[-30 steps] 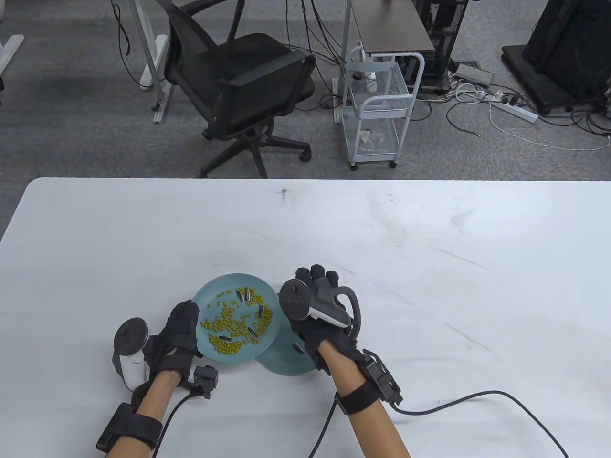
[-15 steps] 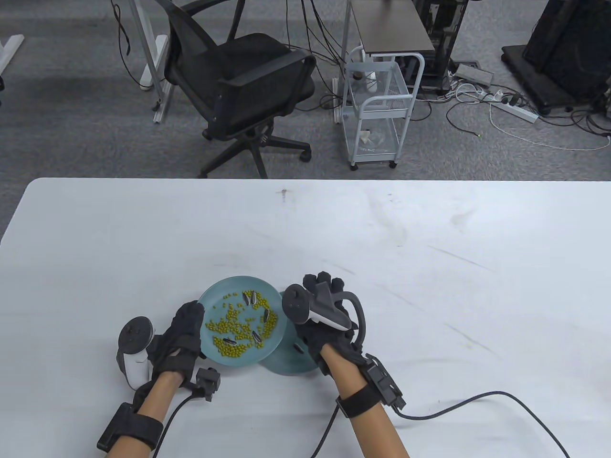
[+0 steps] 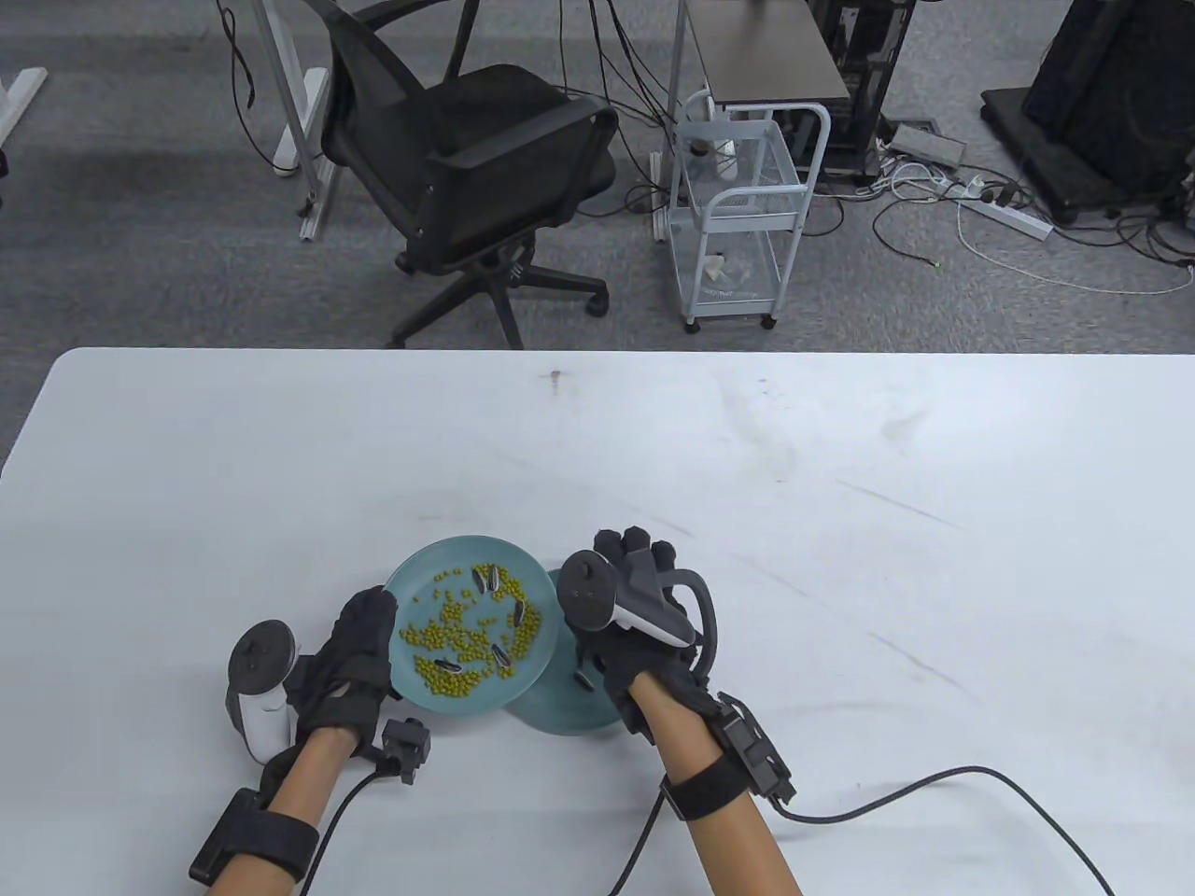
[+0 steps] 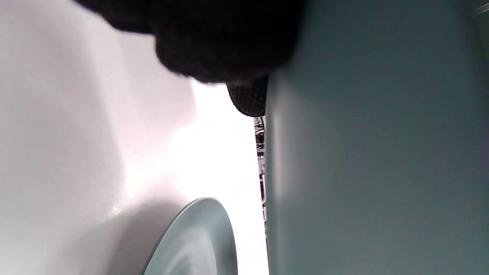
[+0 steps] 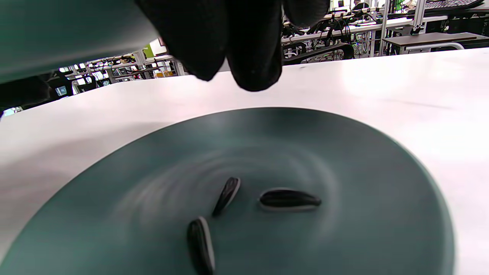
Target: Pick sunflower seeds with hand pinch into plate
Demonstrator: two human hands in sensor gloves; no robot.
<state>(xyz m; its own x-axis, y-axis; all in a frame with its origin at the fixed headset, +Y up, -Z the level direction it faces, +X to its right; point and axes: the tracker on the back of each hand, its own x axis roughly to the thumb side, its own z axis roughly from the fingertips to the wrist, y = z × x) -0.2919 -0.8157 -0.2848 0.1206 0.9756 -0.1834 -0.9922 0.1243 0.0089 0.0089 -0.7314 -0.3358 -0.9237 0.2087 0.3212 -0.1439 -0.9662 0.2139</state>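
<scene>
My left hand (image 3: 359, 644) grips the left rim of a teal plate (image 3: 420, 579) and holds it raised and tilted. The plate carries green beans and several striped sunflower seeds (image 3: 485, 581). Its underside fills the left wrist view (image 4: 382, 152). A second teal plate (image 3: 560, 714) lies on the table below and to the right. It holds three seeds (image 5: 289, 199). My right hand (image 3: 635, 551) hovers above this lower plate (image 5: 363, 172). Its fingertips (image 5: 252, 57) are close together, and I see no seed between them.
The white table (image 3: 840, 523) stretches far and right of the plates. The right glove's cable (image 3: 934, 779) lies on it at the near right. An office chair (image 3: 467, 177) and a small white cart (image 3: 742, 215) stand on the floor beyond the table's far edge.
My right hand has shifted slightly right and nearer. The held plate has moved a little to the right with my left hand.
</scene>
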